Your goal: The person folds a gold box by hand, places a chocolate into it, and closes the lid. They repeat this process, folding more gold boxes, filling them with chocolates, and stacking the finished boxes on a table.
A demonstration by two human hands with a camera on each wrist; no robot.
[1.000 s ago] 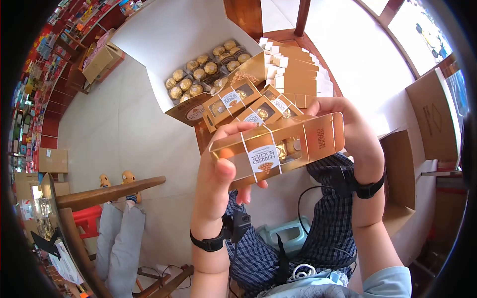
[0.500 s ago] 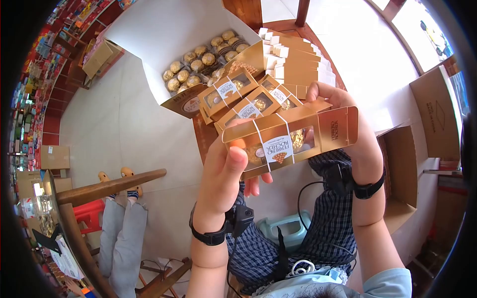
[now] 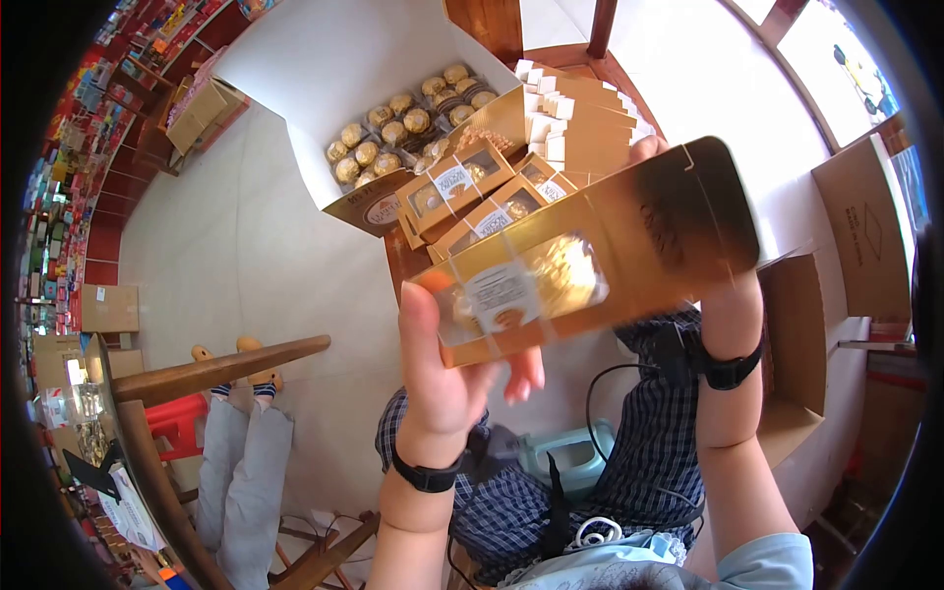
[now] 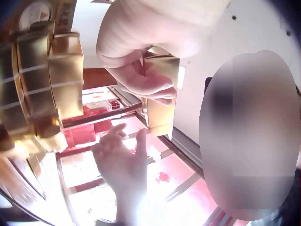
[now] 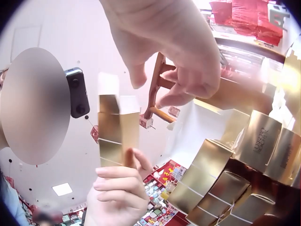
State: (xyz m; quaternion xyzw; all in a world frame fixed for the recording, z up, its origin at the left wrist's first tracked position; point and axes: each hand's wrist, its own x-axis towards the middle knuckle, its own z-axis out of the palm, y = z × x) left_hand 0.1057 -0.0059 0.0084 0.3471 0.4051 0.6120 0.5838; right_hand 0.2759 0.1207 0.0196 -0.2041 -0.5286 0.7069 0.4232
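Note:
A gold Ferrero Rocher box [image 3: 629, 236] with a clear window and white label is held up by my left hand [image 3: 438, 379], thumb in front and fingers beneath. Wrapped chocolates show through its window. At its other end the flaps [image 5: 109, 84] stand open in the right wrist view. My right hand [image 5: 169, 56] is apart from the box there, its fingers loosely bent and holding nothing. In the head view the box covers most of that hand. Just beyond are several similar gold boxes [image 3: 457, 187], piled against a large open carton [image 3: 334, 79] of wrapped chocolates [image 3: 393, 133].
Flattened gold cartons [image 3: 595, 118] lie stacked on the wooden seat behind the boxes. To the right is an open cardboard box [image 3: 792, 344]. A pale blue stool [image 3: 580, 457] stands between the knees. At left are a wooden chair arm [image 3: 221, 374] and another person's legs [image 3: 246, 472].
The gold box has risen closer to the head camera, and its flap end has swung up and right. My right hand has come off it and now sits behind it.

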